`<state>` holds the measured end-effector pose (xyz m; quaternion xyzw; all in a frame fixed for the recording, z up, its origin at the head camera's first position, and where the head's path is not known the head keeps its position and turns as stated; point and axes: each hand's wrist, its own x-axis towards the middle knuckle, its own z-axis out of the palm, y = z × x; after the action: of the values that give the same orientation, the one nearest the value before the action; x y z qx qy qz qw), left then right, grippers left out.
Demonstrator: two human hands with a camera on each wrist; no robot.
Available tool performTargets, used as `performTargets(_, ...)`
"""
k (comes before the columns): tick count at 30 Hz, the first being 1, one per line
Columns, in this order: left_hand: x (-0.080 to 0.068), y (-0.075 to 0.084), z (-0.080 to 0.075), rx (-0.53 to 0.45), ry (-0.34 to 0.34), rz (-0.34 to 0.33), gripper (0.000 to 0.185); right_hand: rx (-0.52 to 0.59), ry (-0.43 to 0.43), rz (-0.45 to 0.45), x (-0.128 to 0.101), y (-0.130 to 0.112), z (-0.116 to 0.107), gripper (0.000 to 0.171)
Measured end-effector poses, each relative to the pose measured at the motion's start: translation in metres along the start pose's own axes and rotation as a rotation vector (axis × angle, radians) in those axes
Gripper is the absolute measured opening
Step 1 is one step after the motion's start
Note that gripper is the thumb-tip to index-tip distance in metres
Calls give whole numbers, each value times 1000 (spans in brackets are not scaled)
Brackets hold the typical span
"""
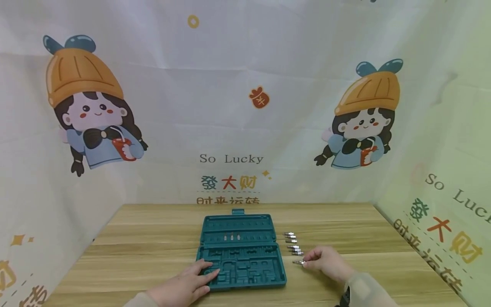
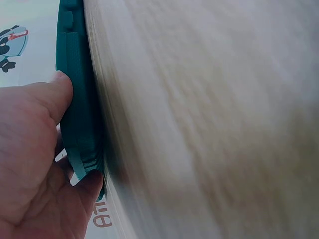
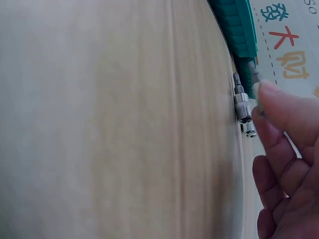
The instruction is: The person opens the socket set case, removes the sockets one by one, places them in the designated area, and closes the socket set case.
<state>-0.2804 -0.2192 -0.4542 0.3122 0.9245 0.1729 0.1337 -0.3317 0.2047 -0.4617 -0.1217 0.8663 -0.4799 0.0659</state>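
Note:
An unfolded green plastic tool case [image 1: 253, 273] lies on the wooden table, its moulded slots facing up. Three small bits [image 1: 232, 237] sit in a row in its far half. My left hand [image 1: 182, 283] holds the near left corner, fingers over the rim; in the left wrist view the thumb [image 2: 61, 87] lies against the case wall. Right of the case, my right hand [image 1: 326, 263] pinches a silver socket bit [image 1: 298, 262] between thumb and fingertips. Beyond it lie several more socket bits [image 1: 294, 247]; two also show in the right wrist view, beside the held bit [image 3: 254, 72].
The wooden table [image 1: 145, 238] stretches to both sides of the case. Behind it and at the sides hangs a pale printed cloth [image 1: 230, 85] with cartoon figures and lettering. A dark band [image 1: 344, 297] circles the right wrist.

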Motion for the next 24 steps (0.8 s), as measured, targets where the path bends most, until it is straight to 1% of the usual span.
performTargets(5, 2, -1, 0, 8, -1, 4, 56, -19, 16, 23, -1, 2, 4, 19)
performTargets(9, 2, -1, 0, 8, 1, 13, 56, -23, 50, 33, 2, 4, 8, 18)
performTargets(16, 2, 0, 0, -4, -1, -3, 56, -30, 94, 12, 9, 4, 15, 15)
performTargets(24, 2, 0, 0, -4, 1, 0, 56, -46, 160, 27, 15, 2, 21, 11)
